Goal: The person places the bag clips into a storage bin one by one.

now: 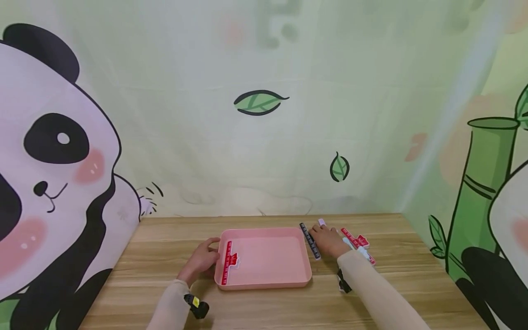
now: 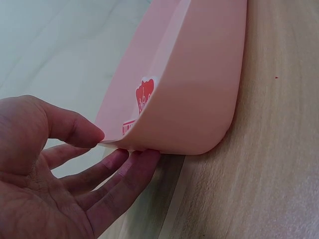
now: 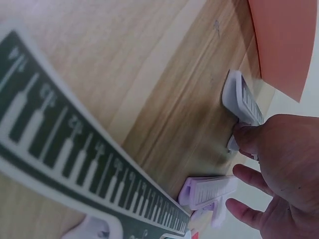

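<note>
On the wooden surface [image 1: 165, 247] lies a pink tray [image 1: 288, 275] with a red ruler [image 1: 227, 268] inside, along its left wall. The left hand [image 1: 202, 259] pinches the tray's left rim, thumb over fingers. The right hand [image 1: 327, 240], fingers loosely spread, touches a black ruler [image 1: 310, 241] just beside the tray's right wall.

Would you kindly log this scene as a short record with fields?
surface: wooden table
tray: pink tray, one red ruler lying along its left side
left hand: left hand pinches the tray's left rim, thumb above, fingers below
right hand: right hand touches the black ruler beside the tray
nearby: more rulers right of that hand
</note>
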`<move>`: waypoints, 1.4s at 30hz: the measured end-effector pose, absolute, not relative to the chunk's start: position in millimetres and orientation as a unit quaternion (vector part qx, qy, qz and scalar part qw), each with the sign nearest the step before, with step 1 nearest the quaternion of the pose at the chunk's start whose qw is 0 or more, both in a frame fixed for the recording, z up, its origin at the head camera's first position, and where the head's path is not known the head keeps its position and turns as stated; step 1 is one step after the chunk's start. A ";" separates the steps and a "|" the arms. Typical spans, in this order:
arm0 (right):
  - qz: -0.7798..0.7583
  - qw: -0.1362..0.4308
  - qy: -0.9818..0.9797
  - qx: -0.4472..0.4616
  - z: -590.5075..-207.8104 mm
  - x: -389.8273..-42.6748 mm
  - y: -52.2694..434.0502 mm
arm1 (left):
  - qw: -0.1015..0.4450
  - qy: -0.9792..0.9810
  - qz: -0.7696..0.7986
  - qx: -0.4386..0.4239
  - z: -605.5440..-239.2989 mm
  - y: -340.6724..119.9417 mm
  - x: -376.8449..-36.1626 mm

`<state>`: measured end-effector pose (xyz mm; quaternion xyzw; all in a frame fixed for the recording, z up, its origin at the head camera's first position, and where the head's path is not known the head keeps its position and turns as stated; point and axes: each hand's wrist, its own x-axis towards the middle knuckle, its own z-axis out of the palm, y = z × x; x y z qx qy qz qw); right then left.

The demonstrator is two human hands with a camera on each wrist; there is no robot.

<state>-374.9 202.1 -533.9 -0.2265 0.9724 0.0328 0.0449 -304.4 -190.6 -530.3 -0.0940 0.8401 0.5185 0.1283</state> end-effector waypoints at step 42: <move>-0.013 -0.026 0.979 -0.200 -470.6 -339.3 205.7 | 0.124 0.834 0.530 -0.084 -528.7 -189.0 -300.3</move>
